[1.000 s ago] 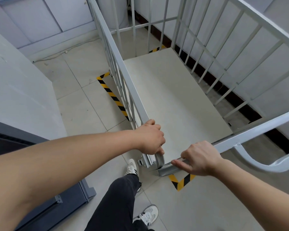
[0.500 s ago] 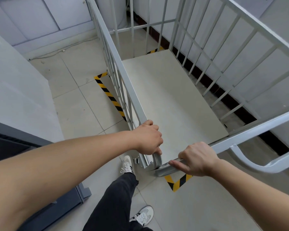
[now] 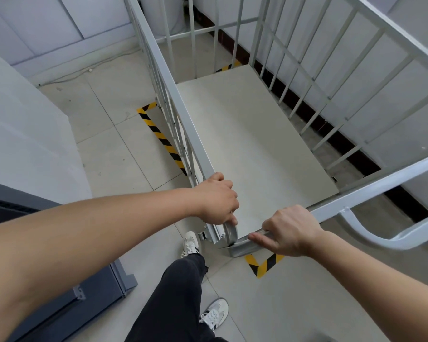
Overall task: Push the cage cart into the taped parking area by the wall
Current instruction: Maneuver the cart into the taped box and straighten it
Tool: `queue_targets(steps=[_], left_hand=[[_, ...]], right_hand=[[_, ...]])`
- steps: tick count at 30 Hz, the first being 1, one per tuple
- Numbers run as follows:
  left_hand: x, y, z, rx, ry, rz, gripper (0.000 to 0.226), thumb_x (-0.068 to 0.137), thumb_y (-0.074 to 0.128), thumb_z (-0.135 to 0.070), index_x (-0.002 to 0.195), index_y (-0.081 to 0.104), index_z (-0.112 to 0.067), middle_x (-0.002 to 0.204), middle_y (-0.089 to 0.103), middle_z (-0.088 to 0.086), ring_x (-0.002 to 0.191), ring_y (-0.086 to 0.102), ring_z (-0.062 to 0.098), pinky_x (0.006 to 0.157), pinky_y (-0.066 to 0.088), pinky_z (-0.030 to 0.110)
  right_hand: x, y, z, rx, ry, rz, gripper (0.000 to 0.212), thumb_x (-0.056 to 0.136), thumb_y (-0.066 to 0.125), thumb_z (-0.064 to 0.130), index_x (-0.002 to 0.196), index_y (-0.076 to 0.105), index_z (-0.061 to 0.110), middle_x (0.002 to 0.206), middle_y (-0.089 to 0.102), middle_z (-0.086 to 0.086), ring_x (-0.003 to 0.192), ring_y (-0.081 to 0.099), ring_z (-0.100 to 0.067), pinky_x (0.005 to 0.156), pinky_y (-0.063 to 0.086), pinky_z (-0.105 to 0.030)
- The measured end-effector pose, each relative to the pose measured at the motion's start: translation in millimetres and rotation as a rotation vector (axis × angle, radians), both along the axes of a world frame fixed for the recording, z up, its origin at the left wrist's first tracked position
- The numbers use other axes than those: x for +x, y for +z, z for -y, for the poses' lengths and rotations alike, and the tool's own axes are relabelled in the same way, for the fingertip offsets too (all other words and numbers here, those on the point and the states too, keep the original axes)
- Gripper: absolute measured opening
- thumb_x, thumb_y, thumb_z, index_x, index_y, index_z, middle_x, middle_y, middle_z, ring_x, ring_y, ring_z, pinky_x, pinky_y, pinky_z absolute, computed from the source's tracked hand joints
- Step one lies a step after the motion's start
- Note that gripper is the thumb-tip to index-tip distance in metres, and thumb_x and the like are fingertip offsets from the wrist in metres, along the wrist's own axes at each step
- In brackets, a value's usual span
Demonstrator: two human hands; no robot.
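Observation:
A white metal cage cart [image 3: 252,134] with barred sides and a pale flat deck fills the middle of the view, close to the wall on its right. My left hand [image 3: 216,201] grips the near end of the cart's left top rail. On the near rail, my right hand [image 3: 288,232] is closed just beside the corner. Yellow-and-black floor tape [image 3: 161,138] runs along the cart's left side, with a corner mark [image 3: 263,265] under the near corner and another piece [image 3: 226,67] at the far end.
A white wall with a dark skirting [image 3: 351,144] runs along the right. A pale block or counter [image 3: 22,134] and a dark grey cabinet [image 3: 67,302] stand on the left. My legs and white shoes [image 3: 190,243] are right behind the cart. A cable [image 3: 89,70] lies by the far wall.
The cart has barely moved against the tape marks. My forward foot has stepped a little nearer the cart's near corner. Both hands keep their grip.

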State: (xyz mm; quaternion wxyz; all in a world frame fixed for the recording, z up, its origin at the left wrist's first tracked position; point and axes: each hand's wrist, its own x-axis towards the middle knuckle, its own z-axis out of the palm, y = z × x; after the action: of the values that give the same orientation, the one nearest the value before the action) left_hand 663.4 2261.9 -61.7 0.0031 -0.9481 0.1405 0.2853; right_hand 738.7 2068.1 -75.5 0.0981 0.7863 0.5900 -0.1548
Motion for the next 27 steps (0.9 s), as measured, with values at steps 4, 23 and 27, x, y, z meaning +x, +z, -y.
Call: queue_targets(steps=[4,23,27], left_hand=[[4,-2,-8,-0.014,0.001,0.011,0.044,0.097,0.035,-0.053,0.102,0.066,-0.022,0.105,0.063,-0.005,0.107,0.045,0.018,0.098,0.027,0.038],[5,3,-9,-0.012,0.016,0.015,0.042,0.096,0.036,-0.053,0.102,0.065,-0.023,0.107,0.063,-0.006,0.109,0.044,0.018,0.1,0.026,0.038],[7,6,-10,0.005,0.025,-0.01,0.042,0.097,0.035,-0.052,0.104,0.065,-0.023,0.108,0.063,-0.007,0.109,0.044,0.017,0.101,0.026,0.038]], right_hand=[[3,1,-6,0.015,0.008,0.03,0.084,0.075,-0.001,0.078,0.059,0.048,0.013,0.046,0.033,-0.003,0.041,0.026,-0.019,0.044,0.014,-0.03],[6,-1,-10,0.018,-0.001,0.006,0.08,0.07,-0.007,0.078,0.053,0.038,0.014,0.046,0.037,0.0,0.041,0.03,-0.017,0.044,0.02,-0.03],[5,-1,-12,0.017,-0.018,-0.008,0.075,0.076,0.005,0.077,0.051,0.036,0.014,0.047,0.037,0.001,0.042,0.029,-0.016,0.045,0.023,-0.029]])
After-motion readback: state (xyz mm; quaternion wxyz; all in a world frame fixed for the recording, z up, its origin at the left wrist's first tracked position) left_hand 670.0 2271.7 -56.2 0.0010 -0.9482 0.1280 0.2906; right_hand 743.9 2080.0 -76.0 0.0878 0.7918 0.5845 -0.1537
